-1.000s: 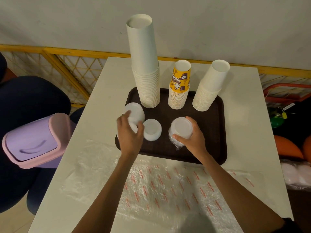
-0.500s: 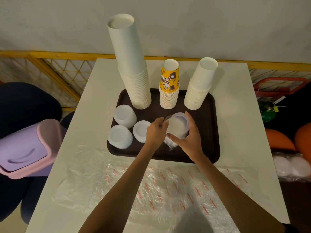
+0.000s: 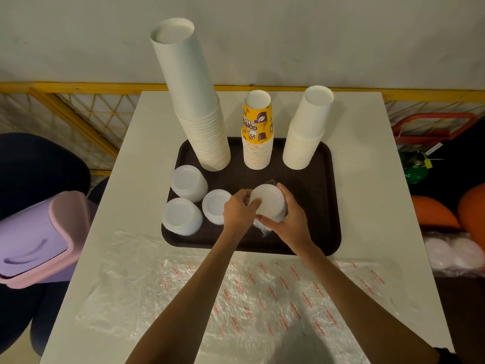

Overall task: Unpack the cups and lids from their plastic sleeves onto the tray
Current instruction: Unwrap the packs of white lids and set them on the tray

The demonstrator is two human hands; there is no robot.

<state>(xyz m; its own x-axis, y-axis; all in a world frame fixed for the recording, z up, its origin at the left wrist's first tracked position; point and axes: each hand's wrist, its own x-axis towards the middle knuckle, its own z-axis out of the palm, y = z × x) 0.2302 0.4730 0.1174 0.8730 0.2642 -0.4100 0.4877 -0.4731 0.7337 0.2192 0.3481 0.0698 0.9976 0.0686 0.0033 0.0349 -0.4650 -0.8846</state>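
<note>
A lilac bin (image 3: pixel 34 240) with a pink rim sits at the far left, beside the white surface (image 3: pixel 136 179). A dark brown tray (image 3: pixel 322 206) lies on the surface. On its left end stand 3 bare lid stacks, all white: the far lid stack (image 3: pixel 187 182), the near lid stack (image 3: pixel 181 216), and a shorter lid stack (image 3: pixel 215 206) just right of them.

Along the tray's far edge stand 3 upside-down columns of cups. From the left they are the tall white cup stack (image 3: pixel 199 106), the yellow printed cup stack (image 3: pixel 257 132) and the shorter white cup stack (image 3: pixel 305 130).

In the middle of the tray, the left hand (image 3: pixel 237 210) curls its fingers over the left edge of the sleeved lid stack (image 3: pixel 267 202). The right hand (image 3: pixel 288 219) wraps thumb and fingers round the stack's right side. Crumpled clear plastic sleeve (image 3: pixel 262 228) bunches under the stack between the 2 hands. Whether the stack rests on the tray or is lifted off it cannot be told.

Flat plastic wrap (image 3: pixel 236 292) with red print lies spread on the surface nearer the person, under both forearms. Off the surface at the right edge lies a bag of white lids (image 3: pixel 451 253).
</note>
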